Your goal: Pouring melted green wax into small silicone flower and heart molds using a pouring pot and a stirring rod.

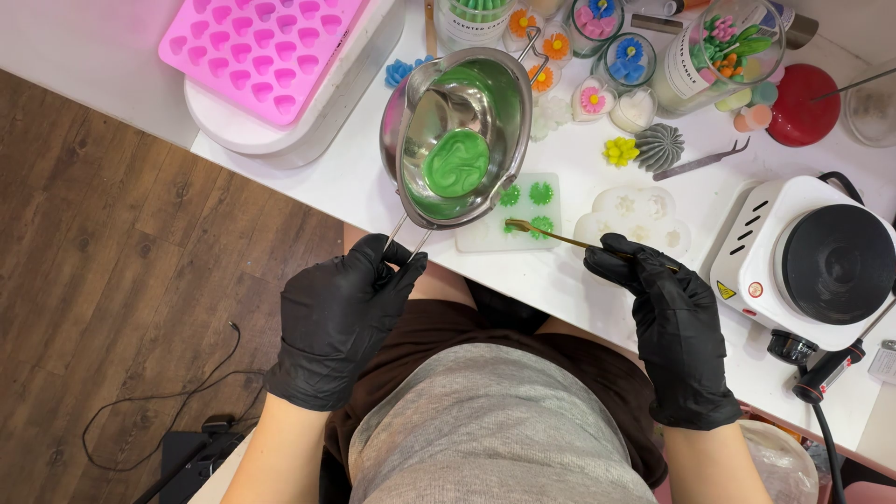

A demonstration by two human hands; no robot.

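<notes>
My left hand (341,313), in a black glove, grips the wire handle of a steel melting pot (417,126) held tilted over the white table. Green melted wax (456,162) pools in the pot's lower side. Just below the pot's rim lies a white silicone mould (485,236) with green-filled flower cavities. My right hand (667,322), also gloved in black, holds a thin gold spoon (551,236) whose tip reaches over that mould. A second white flower mould (635,217) sits to the right, above my right hand.
A white hot plate (812,261) with a black top stands at the right. A pink heart mould (261,47) rests on a white tray at the back left. Finished flower candles (627,56), jars, a grey ridged candle (659,146), tweezers (700,161) and a red lid (803,105) crowd the back.
</notes>
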